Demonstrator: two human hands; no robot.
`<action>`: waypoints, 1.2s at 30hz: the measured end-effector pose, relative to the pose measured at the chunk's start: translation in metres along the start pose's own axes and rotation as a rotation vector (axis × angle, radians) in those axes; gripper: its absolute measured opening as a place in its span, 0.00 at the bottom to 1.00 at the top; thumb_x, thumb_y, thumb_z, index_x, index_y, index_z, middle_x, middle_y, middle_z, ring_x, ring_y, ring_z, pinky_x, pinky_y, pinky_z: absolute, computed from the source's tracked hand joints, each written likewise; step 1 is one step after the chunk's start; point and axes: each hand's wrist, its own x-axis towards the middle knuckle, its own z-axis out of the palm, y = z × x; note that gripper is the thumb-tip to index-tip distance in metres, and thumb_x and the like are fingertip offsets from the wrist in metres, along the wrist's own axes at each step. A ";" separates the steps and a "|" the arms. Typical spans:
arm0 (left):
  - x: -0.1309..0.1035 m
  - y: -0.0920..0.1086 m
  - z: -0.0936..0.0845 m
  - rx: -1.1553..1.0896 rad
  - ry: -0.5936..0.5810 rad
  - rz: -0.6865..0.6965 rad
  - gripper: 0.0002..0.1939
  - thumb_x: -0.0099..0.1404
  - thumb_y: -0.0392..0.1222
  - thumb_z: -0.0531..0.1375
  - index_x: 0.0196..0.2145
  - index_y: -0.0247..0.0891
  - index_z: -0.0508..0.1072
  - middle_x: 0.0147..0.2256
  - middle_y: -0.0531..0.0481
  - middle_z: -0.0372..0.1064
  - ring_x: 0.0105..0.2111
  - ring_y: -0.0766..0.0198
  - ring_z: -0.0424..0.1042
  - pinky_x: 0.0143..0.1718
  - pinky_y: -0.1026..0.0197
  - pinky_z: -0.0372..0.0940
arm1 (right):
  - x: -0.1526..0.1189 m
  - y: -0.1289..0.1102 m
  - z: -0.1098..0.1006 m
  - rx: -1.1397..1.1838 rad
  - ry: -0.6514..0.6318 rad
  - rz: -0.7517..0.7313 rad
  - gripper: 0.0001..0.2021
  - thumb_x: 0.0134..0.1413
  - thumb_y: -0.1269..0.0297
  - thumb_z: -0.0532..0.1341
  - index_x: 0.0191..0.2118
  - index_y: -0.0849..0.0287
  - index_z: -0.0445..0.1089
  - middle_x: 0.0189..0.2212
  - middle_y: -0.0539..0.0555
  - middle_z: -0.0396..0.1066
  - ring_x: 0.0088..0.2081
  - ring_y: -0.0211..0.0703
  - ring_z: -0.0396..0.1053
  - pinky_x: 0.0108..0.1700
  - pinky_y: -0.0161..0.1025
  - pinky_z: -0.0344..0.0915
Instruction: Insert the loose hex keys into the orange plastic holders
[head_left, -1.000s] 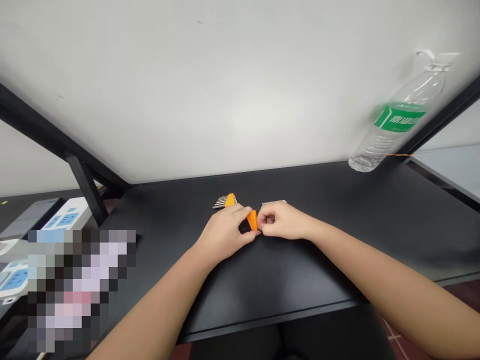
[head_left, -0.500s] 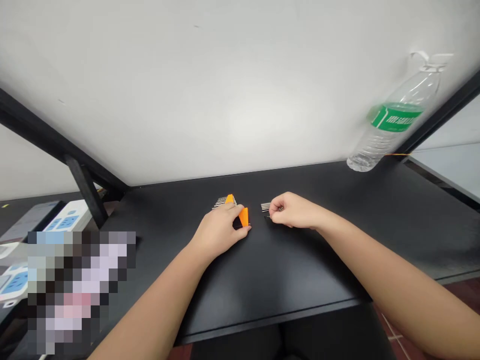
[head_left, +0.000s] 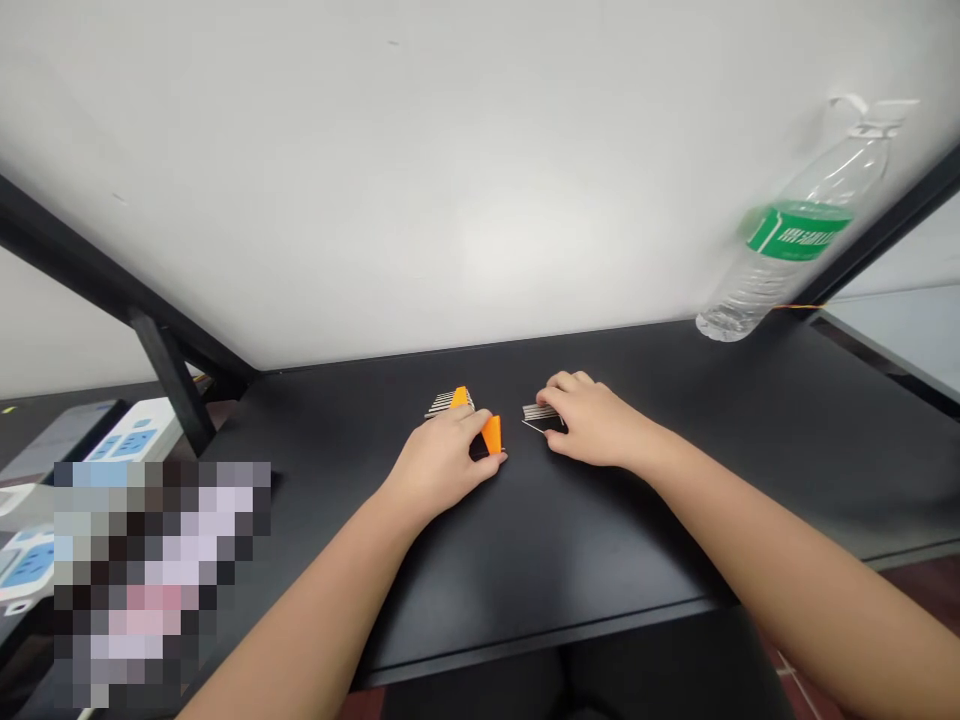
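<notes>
White wall is filling the upper half of our view, and below it a black table [head_left: 600,560] is stretching out toward us. At about two o'clock from our hands, a clear plastic bottle [head_left: 787,250] with a green label is standing at the back edge of the table, well apart from everything else. Out at nine o'clock, white power strips [head_left: 135,435] are lying beyond a black slanted strut [head_left: 172,380]. Nothing is lying between our two hands. Our left hand [head_left: 442,460] is resting knuckles-up on the table, its fingers closing around an orange holder [head_left: 491,435], with a second orange piece and a row of metal rods [head_left: 448,400] sitting just past it at twelve o'clock. Our right hand [head_left: 589,420] is lying palm-down, fingers curling over a small fan of loose metal keys [head_left: 536,413] at its nine o'clock; we cannot tell whether it is gripping them or only touching.
</notes>
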 end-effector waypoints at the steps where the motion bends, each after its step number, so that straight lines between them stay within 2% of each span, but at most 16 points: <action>1: 0.000 0.000 0.000 -0.003 0.002 0.005 0.12 0.64 0.52 0.63 0.41 0.43 0.73 0.38 0.50 0.72 0.37 0.57 0.72 0.34 0.57 0.63 | 0.002 0.002 0.002 -0.002 -0.009 0.009 0.12 0.58 0.68 0.61 0.48 0.56 0.72 0.50 0.60 0.69 0.50 0.54 0.65 0.47 0.44 0.65; 4: -0.001 0.001 0.001 -0.010 0.010 0.021 0.12 0.64 0.52 0.63 0.40 0.43 0.73 0.37 0.50 0.71 0.36 0.57 0.71 0.33 0.58 0.62 | 0.006 0.008 0.007 0.044 -0.015 0.040 0.12 0.56 0.77 0.58 0.44 0.57 0.71 0.47 0.59 0.70 0.48 0.51 0.65 0.46 0.42 0.64; 6: -0.002 0.003 0.000 -0.013 0.018 0.031 0.11 0.65 0.52 0.63 0.39 0.43 0.72 0.37 0.50 0.71 0.36 0.57 0.71 0.32 0.58 0.62 | 0.008 0.011 0.008 0.063 -0.007 0.047 0.13 0.55 0.79 0.57 0.43 0.57 0.71 0.46 0.59 0.70 0.47 0.51 0.65 0.46 0.41 0.64; 10: -0.003 0.005 -0.002 -0.034 0.027 0.028 0.11 0.65 0.52 0.63 0.37 0.43 0.71 0.36 0.50 0.71 0.36 0.57 0.71 0.32 0.58 0.62 | 0.008 0.010 0.008 0.056 0.036 0.043 0.12 0.55 0.77 0.59 0.44 0.58 0.71 0.45 0.59 0.70 0.47 0.51 0.65 0.46 0.42 0.63; 13: -0.003 0.005 -0.003 -0.051 0.041 0.031 0.12 0.65 0.53 0.63 0.38 0.43 0.72 0.35 0.51 0.72 0.36 0.57 0.71 0.34 0.58 0.62 | 0.005 0.002 0.005 0.134 0.124 -0.047 0.10 0.58 0.73 0.60 0.45 0.58 0.72 0.45 0.58 0.71 0.46 0.49 0.66 0.48 0.42 0.63; 17: -0.003 0.005 -0.003 -0.072 0.055 0.051 0.12 0.65 0.53 0.64 0.36 0.43 0.72 0.35 0.51 0.72 0.35 0.59 0.71 0.34 0.59 0.62 | 0.001 -0.015 0.005 0.389 0.009 -0.216 0.06 0.61 0.69 0.60 0.41 0.58 0.74 0.39 0.53 0.73 0.37 0.40 0.69 0.41 0.37 0.64; 21: -0.003 0.005 0.000 -0.088 0.073 0.060 0.11 0.65 0.52 0.63 0.34 0.42 0.72 0.33 0.52 0.72 0.33 0.60 0.70 0.32 0.60 0.60 | 0.002 -0.028 0.013 0.423 -0.054 -0.240 0.08 0.58 0.71 0.58 0.31 0.58 0.74 0.31 0.50 0.72 0.34 0.38 0.67 0.38 0.37 0.61; 26: -0.002 0.004 0.000 -0.041 0.052 0.042 0.11 0.64 0.51 0.63 0.34 0.42 0.71 0.34 0.50 0.72 0.34 0.58 0.71 0.32 0.59 0.61 | 0.003 -0.024 0.013 0.492 -0.097 -0.034 0.05 0.49 0.71 0.60 0.25 0.57 0.70 0.27 0.48 0.71 0.29 0.38 0.65 0.32 0.35 0.58; 29: -0.002 0.002 -0.002 -0.009 0.011 0.000 0.12 0.64 0.53 0.63 0.35 0.42 0.71 0.36 0.49 0.73 0.35 0.56 0.72 0.32 0.57 0.61 | 0.004 -0.013 0.002 0.503 -0.169 0.096 0.06 0.50 0.70 0.59 0.25 0.56 0.70 0.24 0.47 0.70 0.26 0.38 0.64 0.29 0.35 0.57; 32: -0.001 0.000 -0.002 -0.008 0.003 -0.020 0.11 0.63 0.52 0.63 0.37 0.43 0.72 0.38 0.49 0.74 0.37 0.55 0.73 0.33 0.56 0.62 | 0.003 0.002 -0.012 0.361 -0.242 0.224 0.09 0.51 0.67 0.61 0.21 0.57 0.67 0.20 0.49 0.68 0.22 0.38 0.61 0.26 0.37 0.54; 34: -0.001 0.000 -0.001 -0.010 0.010 -0.009 0.12 0.64 0.53 0.63 0.38 0.43 0.72 0.38 0.49 0.73 0.37 0.54 0.73 0.34 0.56 0.63 | 0.002 0.009 -0.019 0.238 -0.214 0.269 0.12 0.52 0.64 0.63 0.20 0.57 0.66 0.20 0.51 0.68 0.21 0.38 0.61 0.26 0.38 0.53; 36: -0.001 0.001 0.000 -0.011 0.013 0.004 0.12 0.64 0.53 0.63 0.37 0.43 0.72 0.37 0.49 0.73 0.37 0.55 0.73 0.34 0.56 0.63 | 0.001 0.011 -0.020 0.174 -0.120 0.222 0.09 0.54 0.62 0.63 0.24 0.57 0.69 0.26 0.53 0.72 0.25 0.40 0.65 0.29 0.39 0.57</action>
